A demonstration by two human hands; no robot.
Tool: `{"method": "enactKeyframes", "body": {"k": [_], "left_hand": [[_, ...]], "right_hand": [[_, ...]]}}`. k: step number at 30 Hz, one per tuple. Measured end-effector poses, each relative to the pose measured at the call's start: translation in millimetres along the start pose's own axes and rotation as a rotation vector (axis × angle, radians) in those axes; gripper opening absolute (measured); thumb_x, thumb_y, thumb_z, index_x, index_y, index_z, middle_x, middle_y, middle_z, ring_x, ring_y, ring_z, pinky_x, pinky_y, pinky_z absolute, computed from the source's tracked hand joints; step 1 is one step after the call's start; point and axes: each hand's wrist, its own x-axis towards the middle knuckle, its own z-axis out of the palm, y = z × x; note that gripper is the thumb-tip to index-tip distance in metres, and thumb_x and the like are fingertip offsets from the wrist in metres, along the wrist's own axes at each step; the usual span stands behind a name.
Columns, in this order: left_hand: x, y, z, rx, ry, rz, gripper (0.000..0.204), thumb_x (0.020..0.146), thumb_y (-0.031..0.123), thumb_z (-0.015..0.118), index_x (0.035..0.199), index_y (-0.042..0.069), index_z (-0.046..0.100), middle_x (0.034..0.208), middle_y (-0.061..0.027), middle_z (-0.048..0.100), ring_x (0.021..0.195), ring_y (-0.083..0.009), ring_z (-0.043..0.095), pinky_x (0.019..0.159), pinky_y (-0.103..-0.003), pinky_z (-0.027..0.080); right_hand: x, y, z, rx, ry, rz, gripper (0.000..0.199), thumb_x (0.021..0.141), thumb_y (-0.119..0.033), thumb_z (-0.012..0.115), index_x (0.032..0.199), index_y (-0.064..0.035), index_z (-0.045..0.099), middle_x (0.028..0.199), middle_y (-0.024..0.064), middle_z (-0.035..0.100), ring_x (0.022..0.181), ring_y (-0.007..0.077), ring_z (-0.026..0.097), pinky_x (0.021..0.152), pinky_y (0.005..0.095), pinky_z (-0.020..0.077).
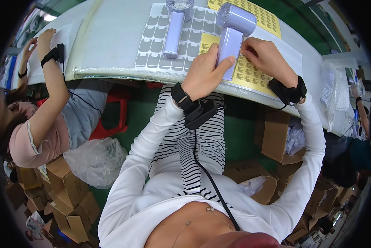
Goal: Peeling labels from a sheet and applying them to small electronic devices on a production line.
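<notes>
My left hand [204,73] is wrapped round the handle of a lavender handheld fan [231,40], which I hold tilted over the table edge with its round head up. My right hand [270,58] is beside the handle, its thumb and fingertips pinched together; whatever they hold is too small to make out. Under both hands lies a yellow sheet of small printed labels [251,78]. To the left, a second lavender fan [174,35] rests on a sheet of grey rounded stickers [151,44].
Another yellow label sheet [268,18] lies farther back on the white table [111,45]. At left a co-worker's arm [53,80] reaches over the same table. Bubble wrap [336,89] hangs at the right end. Below stand an open carton [274,138] and a red stool [120,109].
</notes>
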Motion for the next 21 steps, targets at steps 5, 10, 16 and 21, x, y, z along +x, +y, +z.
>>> {"method": "enactKeyframes", "body": {"k": [5,10,16,21], "left_hand": [[2.0,-4.8,2.6,-0.017,0.011,0.036,0.032,0.091,0.028,0.052,0.095,-0.003,0.049,0.071,-0.0119,0.055,0.063,-0.0166,0.048,0.059,-0.030,0.040],[3.1,-1.7,1.7,-0.007,0.010,0.019,0.032,0.091,0.028,0.052,0.094,-0.004,0.050,0.071,-0.0112,0.055,0.063,-0.0162,0.049,0.060,-0.029,0.040],[4.1,-3.8,2.2,-0.002,0.013,0.031,0.032,0.091,0.028,0.051,0.094,-0.003,0.050,0.071,-0.0120,0.055,0.063,-0.0167,0.050,0.059,-0.030,0.040],[2.5,-6.7,4.2,-0.024,0.031,0.053,0.031,0.091,0.027,0.051,0.093,-0.004,0.049,0.071,-0.0123,0.055,0.063,-0.0171,0.050,0.059,-0.030,0.040]], "right_hand": [[0.6,-5.3,-6.6,0.126,-0.082,0.163,0.016,0.082,-0.014,0.056,0.084,0.0021,0.060,0.077,0.0178,0.063,0.071,0.0351,0.059,0.064,0.0384,0.0471],[-2.3,-7.3,4.4,-0.048,0.028,0.027,0.015,0.083,-0.013,0.055,0.083,0.0015,0.058,0.074,0.0169,0.062,0.070,0.0345,0.059,0.063,0.0396,0.0466],[-2.4,-0.9,-12.2,0.084,-0.087,0.001,0.013,0.082,-0.013,0.055,0.082,0.0002,0.057,0.072,0.0159,0.060,0.067,0.0340,0.058,0.061,0.0399,0.0453],[5.1,-1.8,-8.9,0.089,-0.116,0.071,0.011,0.081,-0.010,0.056,0.080,-0.0001,0.058,0.073,0.0157,0.060,0.070,0.0334,0.059,0.062,0.0379,0.0451]]}}
